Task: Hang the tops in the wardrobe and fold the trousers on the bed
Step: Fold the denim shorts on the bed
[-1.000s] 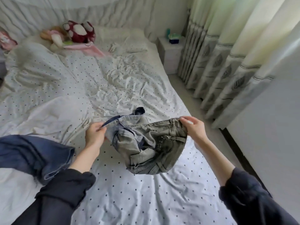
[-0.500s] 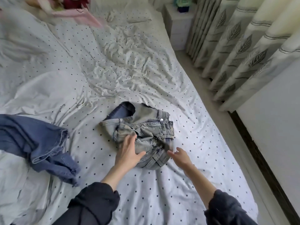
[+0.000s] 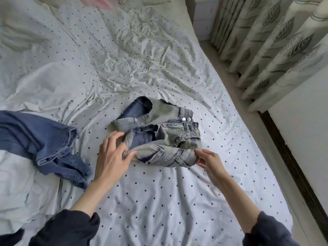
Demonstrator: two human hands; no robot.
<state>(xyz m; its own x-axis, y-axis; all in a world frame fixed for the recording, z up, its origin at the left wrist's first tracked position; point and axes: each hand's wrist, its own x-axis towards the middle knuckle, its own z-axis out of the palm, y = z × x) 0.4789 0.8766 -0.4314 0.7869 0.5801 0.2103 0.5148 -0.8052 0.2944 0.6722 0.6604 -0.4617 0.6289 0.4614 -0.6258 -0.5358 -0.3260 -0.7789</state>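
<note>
A bundle of washed grey jeans (image 3: 165, 137) lies folded on the dotted bed sheet (image 3: 159, 201), waistband and two metal buttons facing the far right. My left hand (image 3: 111, 157) touches the bundle's left edge, its thumb against the near fold and fingers spread and relaxed. At the bundle's near right corner my right hand (image 3: 211, 162) touches the denim with loose fingertips. Neither hand is curled round the cloth. A second pair, dark blue jeans (image 3: 44, 142), lies crumpled at the left of the bed.
Leaf-patterned curtains (image 3: 266, 41) hang along the right beyond a narrow strip of floor (image 3: 262, 139). A white wall or panel (image 3: 305, 139) stands at the near right. A white nightstand (image 3: 202, 18) stands at the far corner. Rumpled bedding (image 3: 44, 77) covers the left.
The grey jeans went from being held up between both hands to lying bundled on the bed. Both hands let go and now rest at its near edges. The view tilted down.
</note>
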